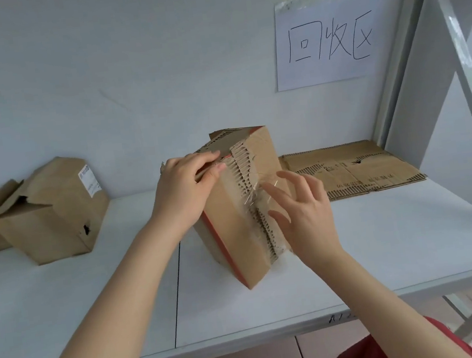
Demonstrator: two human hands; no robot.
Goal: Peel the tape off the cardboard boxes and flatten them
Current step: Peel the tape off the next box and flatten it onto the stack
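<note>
shelf front free; open box left, flat cardboard right.

Shelf: we see a white shelf.
Left: an opened box.
Middle: a tall box, standing tilted.
Right, at the back: flattened cardboard.

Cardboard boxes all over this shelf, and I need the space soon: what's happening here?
A person is stripping tape from a cardboard box stood on end on the white shelf. The left hand grips its top edge; the right hand, fingers spread, touches clear tape lifting off the seam. Flattened cardboard lies behind at the right, and unflattened boxes wait at the left.
</note>
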